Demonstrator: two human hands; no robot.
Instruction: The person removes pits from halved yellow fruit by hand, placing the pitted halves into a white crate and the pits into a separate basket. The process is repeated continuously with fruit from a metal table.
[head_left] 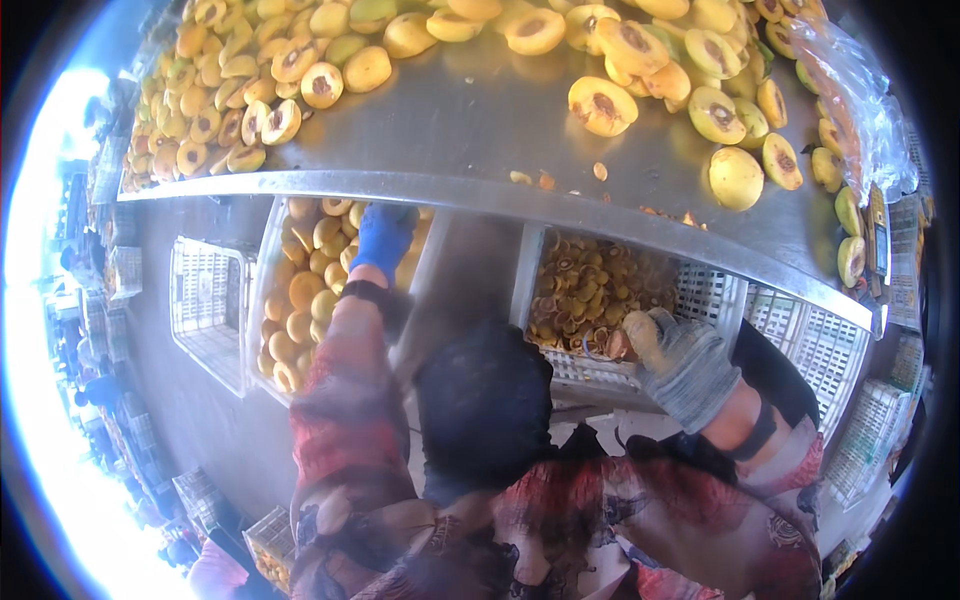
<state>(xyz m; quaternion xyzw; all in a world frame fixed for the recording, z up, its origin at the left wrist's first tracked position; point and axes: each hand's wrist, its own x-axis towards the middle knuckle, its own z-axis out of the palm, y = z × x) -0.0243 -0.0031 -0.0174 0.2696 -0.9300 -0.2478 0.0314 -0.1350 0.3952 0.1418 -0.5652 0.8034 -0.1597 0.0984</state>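
Yellow and cut open, lay heaped as halved fruit (pixel 602 106) at the upper left and upper right of the frame on the steel counter (pixel 450 130); also filled the pale crate (pixel 424 262) at centre left. Looked light and fairly firm, yet easily bruised, and probably slick on the cut face; seemed best taken by the rounded skin, without pressing into the hollow. Saw the blue-gloved left hand (pixel 383 240) over that crate, with fingertips hidden near the counter's edge; could not tell open from closed. Saw the grey-gloved right hand (pixel 672 352) at centre right, curled round a small reddish-brown object (pixel 620 346) too blurred to name, by the lower rim of a white crate (pixel 712 292) of thin yellow-brown scraps (pixel 590 285).
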